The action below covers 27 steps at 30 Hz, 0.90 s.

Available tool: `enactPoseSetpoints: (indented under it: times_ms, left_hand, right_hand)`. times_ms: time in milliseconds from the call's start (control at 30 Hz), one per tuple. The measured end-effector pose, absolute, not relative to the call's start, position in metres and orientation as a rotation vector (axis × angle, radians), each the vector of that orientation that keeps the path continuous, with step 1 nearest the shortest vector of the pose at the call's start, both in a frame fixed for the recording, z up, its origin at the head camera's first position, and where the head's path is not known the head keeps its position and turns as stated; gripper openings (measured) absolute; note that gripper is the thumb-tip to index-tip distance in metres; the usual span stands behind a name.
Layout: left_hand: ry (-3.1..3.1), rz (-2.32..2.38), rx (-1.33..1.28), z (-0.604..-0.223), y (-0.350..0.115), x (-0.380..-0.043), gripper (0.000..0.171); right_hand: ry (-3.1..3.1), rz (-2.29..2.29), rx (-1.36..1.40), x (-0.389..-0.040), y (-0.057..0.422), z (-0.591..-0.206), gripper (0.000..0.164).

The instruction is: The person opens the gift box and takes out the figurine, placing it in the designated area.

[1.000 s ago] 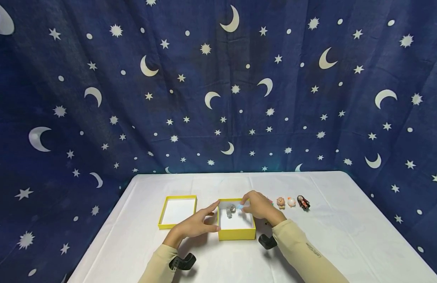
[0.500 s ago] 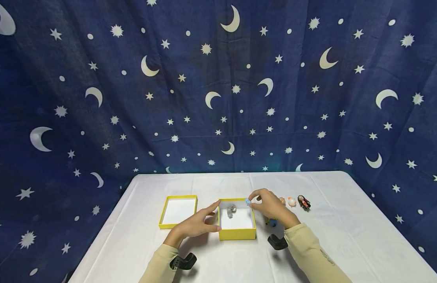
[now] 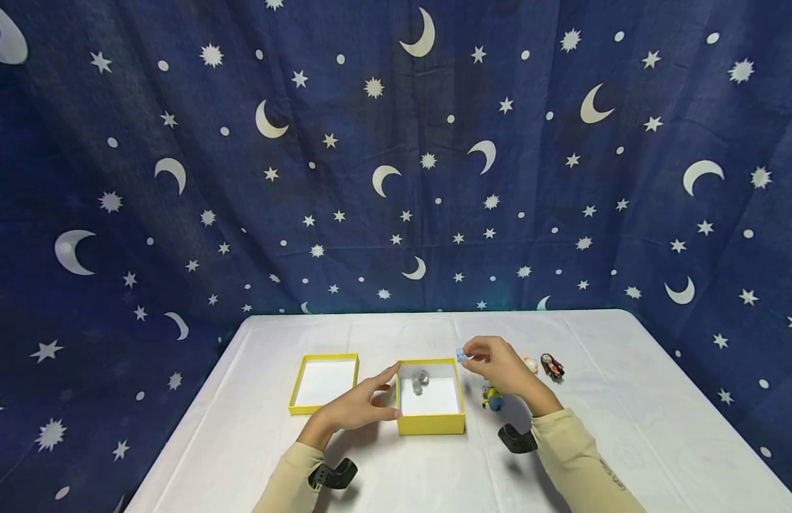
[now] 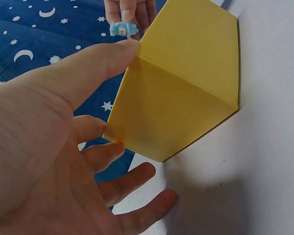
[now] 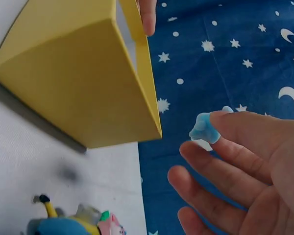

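Note:
My right hand [image 3: 503, 367] pinches a small light-blue figurine [image 5: 204, 128] between thumb and fingertips, beyond the back right corner of the yellow box [image 3: 430, 425]. The figurine's pale face shows in the left wrist view. My left hand [image 3: 353, 407] rests against the box's left side, thumb at the front corner and fingers spread toward the back. In the left wrist view its thumb [image 4: 100, 61] and two fingers touch the yellow wall, while the other fingers stay off it. Inside the white-lined box lie small greyish, see-through pieces [image 3: 420, 382].
A shallow yellow lid [image 3: 299, 410] lies left of the box, white inside up. Right of the box stands a yellow-and-blue figurine [image 3: 494, 399]; a white-and-orange one [image 3: 531, 364] and a dark-haired doll [image 3: 552, 367] are farther right. A pink toy [image 5: 111, 226] shows in the right wrist view.
My right hand has lifted the light-blue figurine from inside the box and carried it right, past the back right corner. The left hand stays against the box.

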<state>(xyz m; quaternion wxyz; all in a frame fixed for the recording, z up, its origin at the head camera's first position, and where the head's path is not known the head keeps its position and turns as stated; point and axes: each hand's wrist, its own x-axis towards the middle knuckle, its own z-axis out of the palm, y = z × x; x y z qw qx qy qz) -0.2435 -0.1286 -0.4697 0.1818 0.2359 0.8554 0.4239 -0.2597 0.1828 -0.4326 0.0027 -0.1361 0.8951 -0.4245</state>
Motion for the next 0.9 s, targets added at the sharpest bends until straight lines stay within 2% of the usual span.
enactPoseSetpoints:
  times_ms: [400, 633, 900]
  left_hand:
    - [2.409, 1.201, 0.675, -0.471, -0.129, -0.244, 0.089]
    - [2.413, 1.202, 0.692, -0.471, -0.13, -0.244, 0.089]
    - [2.406, 1.204, 0.681, -0.471, -0.129, -0.244, 0.088]
  right_hand:
    - [2.72, -1.522, -0.43, -0.256, 0.207, -0.445, 0.016]
    - [2.826, -1.505, -0.479, -0.248, 0.219, -0.445, 0.026]
    - [2.805, -1.633, -0.549, -0.253, 0.236, -0.462, 0.027]
